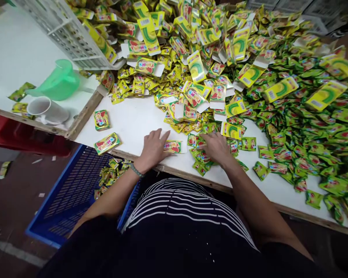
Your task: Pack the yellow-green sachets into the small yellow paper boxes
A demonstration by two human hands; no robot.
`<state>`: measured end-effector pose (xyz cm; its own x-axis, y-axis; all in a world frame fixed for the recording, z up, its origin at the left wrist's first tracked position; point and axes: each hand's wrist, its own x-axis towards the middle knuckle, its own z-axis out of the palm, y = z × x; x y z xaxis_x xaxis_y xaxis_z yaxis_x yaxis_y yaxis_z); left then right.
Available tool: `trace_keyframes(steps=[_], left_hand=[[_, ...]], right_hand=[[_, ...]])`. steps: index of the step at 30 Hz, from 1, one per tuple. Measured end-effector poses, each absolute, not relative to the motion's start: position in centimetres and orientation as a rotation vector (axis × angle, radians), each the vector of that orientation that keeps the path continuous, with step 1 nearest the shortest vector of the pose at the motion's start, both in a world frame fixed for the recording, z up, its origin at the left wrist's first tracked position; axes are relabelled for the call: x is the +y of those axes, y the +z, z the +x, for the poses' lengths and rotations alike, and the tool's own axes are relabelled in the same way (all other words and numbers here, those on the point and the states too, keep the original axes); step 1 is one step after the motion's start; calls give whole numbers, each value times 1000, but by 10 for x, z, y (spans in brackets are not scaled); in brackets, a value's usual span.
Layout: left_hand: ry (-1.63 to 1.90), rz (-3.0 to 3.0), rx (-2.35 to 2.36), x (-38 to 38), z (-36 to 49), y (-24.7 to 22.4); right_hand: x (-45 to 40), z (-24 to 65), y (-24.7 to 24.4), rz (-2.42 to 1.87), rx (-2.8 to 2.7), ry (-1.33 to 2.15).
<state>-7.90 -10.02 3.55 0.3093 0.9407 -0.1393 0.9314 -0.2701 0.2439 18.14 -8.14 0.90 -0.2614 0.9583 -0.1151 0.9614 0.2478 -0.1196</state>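
On the white tabletop (124, 119), my left hand (154, 148) is closed on a small candy box (173, 146) lying flat, its white end flap standing open toward the right. Part of the box is hidden under my fingers. My right hand (217, 148) bends over a cluster of small green candy packets (201, 156), fingers curled onto several of them. Left of my left hand lie two boxes: a longer candy box (107, 143) near the table edge and a smaller-looking one (101, 120) behind it.
A heap of yellow boxes and packets (150, 38) rises at the back; loose green packets (301, 154) spread across the right. A blue crate (60, 197) holding packets stands below the table at left. Left are a white basket (72, 34), green scoop (59, 83) and white cup (48, 110).
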Motion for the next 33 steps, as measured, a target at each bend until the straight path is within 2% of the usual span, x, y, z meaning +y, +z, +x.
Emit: trace_keyframes(steps=[5,8,11,15,18,21,29,33], left_hand=[[-59,2339,1501,-98,-69,26],[-11,2205,1550,-95,-74,22],[59,2061,1558,-92,-79,23],[305,1737,1442,-92,-84,23],[501,1468,1311,-95,-87,20],[614,1208,1170,-98,-87,19],[739,905,1102,-100,-84,20],[774,773,1139,-101,-92,16]], right_hand=[[-87,183,3,1929,2514,-424],[-88,181,6,2147,2669,-627],[-89,167,8,2370,2673,-1093],[-85,144,-1,2337,2371,-1869],[-84,136,-9,2313,2328,-2214],[-82,131,-8,2330,2347,-2279],[-85,105,1,2460,2477,-2116],[-88,101,-7,2233,2537,-2085]])
